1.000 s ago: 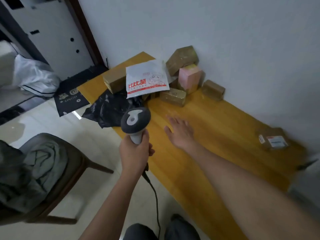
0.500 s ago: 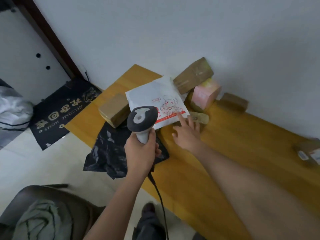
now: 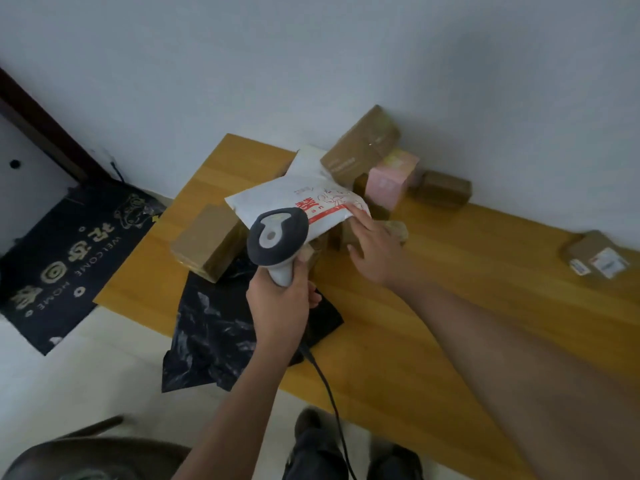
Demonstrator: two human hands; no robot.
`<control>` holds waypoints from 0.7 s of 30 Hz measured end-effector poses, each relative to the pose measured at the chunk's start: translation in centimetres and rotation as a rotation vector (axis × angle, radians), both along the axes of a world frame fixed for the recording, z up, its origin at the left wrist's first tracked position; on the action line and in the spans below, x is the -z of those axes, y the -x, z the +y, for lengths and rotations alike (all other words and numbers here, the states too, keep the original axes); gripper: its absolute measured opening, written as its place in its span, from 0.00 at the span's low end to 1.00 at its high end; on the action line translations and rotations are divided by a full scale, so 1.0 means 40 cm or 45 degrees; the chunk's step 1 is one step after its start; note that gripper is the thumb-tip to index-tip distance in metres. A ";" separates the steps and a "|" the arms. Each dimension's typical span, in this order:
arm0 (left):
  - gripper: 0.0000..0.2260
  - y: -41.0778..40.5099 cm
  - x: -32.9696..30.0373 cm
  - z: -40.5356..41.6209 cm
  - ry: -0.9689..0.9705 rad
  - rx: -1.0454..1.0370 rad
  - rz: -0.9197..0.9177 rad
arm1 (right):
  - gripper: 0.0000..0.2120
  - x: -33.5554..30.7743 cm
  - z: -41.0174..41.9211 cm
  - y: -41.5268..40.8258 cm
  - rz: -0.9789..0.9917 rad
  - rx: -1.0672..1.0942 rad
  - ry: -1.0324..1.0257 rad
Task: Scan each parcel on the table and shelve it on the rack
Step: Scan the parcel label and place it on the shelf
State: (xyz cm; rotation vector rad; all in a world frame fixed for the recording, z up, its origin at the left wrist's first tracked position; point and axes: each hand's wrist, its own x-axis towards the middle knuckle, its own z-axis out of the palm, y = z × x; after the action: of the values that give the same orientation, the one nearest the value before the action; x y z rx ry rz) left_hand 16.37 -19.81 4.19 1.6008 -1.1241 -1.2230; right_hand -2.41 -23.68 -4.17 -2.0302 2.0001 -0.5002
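Observation:
My left hand (image 3: pixel 280 306) grips the handle of a grey corded barcode scanner (image 3: pixel 277 237), held above the table's front edge. My right hand (image 3: pixel 372 247) holds the near right corner of a white mailer bag with red print (image 3: pixel 294 195), which is lifted off the pile. Beneath and around it on the wooden table (image 3: pixel 450 306) lie a black plastic parcel (image 3: pixel 221 334), a brown box at the left (image 3: pixel 207 240), a tilted brown box (image 3: pixel 362 147), a pink box (image 3: pixel 391 178) and a small brown box (image 3: pixel 441 190).
A labelled brown parcel (image 3: pixel 595 259) sits alone at the far right against the white wall. A black welcome doormat (image 3: pixel 72 258) lies on the floor to the left. A chair back (image 3: pixel 86 455) shows at the bottom left. The scanner's cable (image 3: pixel 329 393) hangs beside my leg.
My right hand reached forward across the table to the white mailer bag, took hold of its corner and raised it. The view moved closer to the pile; the scanner stayed in my left hand.

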 end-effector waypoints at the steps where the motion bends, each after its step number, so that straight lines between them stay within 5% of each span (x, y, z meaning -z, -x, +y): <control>1: 0.11 0.012 -0.005 0.009 0.021 0.005 0.001 | 0.29 -0.012 0.004 0.013 -0.057 0.016 0.063; 8: 0.12 0.141 -0.048 0.123 0.162 -0.032 0.015 | 0.17 -0.082 0.131 0.163 -0.405 0.373 0.498; 13: 0.13 0.267 -0.074 0.240 0.184 -0.006 0.033 | 0.12 -0.126 0.296 0.326 -0.795 0.886 0.708; 21: 0.13 0.436 -0.022 0.409 0.101 0.138 -0.005 | 0.11 0.044 0.608 0.479 -1.065 1.502 0.339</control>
State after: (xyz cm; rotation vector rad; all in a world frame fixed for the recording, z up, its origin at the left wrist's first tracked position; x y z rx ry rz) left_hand -1.07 -3.43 5.06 1.5001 -1.2605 -1.2291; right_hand -21.57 0.65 -5.94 -0.2738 2.3081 -1.5367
